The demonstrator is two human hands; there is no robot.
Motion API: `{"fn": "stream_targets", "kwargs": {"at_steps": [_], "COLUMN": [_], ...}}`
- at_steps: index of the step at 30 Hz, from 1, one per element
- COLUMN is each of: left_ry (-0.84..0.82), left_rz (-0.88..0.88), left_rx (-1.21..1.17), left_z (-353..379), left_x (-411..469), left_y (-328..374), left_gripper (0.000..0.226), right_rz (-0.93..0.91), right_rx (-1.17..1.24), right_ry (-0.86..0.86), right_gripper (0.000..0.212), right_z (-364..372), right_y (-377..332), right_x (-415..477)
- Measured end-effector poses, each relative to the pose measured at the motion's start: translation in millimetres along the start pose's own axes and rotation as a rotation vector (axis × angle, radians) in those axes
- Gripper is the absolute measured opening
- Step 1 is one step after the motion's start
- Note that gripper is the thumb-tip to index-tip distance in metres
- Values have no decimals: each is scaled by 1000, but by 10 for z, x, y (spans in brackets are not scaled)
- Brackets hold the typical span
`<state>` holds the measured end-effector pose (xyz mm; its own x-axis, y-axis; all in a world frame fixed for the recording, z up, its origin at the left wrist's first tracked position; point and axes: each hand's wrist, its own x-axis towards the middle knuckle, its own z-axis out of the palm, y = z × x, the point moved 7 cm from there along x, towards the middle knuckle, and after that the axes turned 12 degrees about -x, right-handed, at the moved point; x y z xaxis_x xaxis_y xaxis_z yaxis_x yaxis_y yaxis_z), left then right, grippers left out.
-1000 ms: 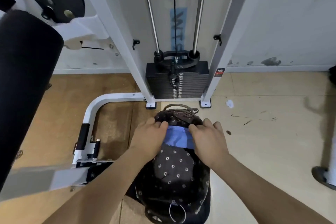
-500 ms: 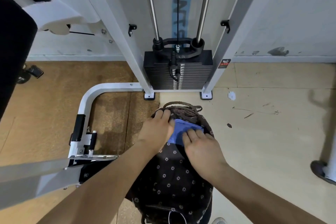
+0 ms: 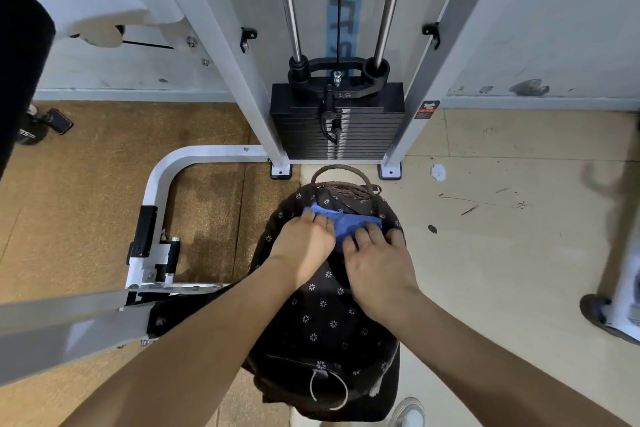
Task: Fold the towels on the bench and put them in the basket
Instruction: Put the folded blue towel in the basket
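Observation:
A folded blue towel (image 3: 351,222) lies inside the woven basket (image 3: 341,170), which has a dark flower-print liner (image 3: 322,315) and stands on the floor in front of me. My left hand (image 3: 304,244) rests on the towel's left part, its fingers lying over the cloth. My right hand (image 3: 377,267) presses the towel's right part with its fingers spread flat. Both hands hide much of the towel. No other towel is in view.
A weight stack (image 3: 337,125) in a white frame stands just behind the basket. A white curved base tube (image 3: 162,177) and a grey bar (image 3: 62,319) lie to the left. A black pad (image 3: 20,55) fills the upper left. Someone's shoe (image 3: 602,315) is at the right edge.
Both hands have moved the blue towel forward and down into the basket. They went from holding its two ends to lying on top of it.

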<state>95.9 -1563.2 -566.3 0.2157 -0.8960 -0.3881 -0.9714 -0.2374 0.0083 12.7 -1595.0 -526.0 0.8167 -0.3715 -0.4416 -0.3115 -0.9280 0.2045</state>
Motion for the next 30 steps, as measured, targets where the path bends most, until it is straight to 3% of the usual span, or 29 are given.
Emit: {"fn": "stream_targets", "kwargs": {"at_steps": [4,9,11,15,18,22,24,27,28,30], "left_ry": [-45,-19,59,319,254,149,144,278,309,221], "left_rz": [-38,-119,-145,-281,-525,-505,-522,-441,-365,-309], "left_rx": [-17,-193,-307,-420,-637,-757,-713,-534,-557,-802], "left_z": [-6,-51,-113,-253,-108,-36,-61,-215,-263,-218], "left_x": [-151,-322,-416,-709,-905,-1048,-1170,-1216,-1153,-967], "left_y": [6,-5,-61,-294,-492,-423,-395,-247,-144,25], "left_gripper": [48,64,66,36,47,54,47,44,43,42], "right_rz": [62,49,50,38,42,-7,13,219,318,504], "right_rx": [63,109,104,74,59,83,233,843,1070,1406], "right_ry": [101,255,237,189,118,-11,-151,-326,-336,-371], "right_gripper": [43,42,45,48,49,43,45,37,29,19], "right_z": [52,141,168,157,168,74,52,74,96,181], "right_y": [88,111,119,100,93,24,10,75,101,125], "right_x": [-41,-209,-224,-224,-202,-189,-187,-142,-130,-146]}}
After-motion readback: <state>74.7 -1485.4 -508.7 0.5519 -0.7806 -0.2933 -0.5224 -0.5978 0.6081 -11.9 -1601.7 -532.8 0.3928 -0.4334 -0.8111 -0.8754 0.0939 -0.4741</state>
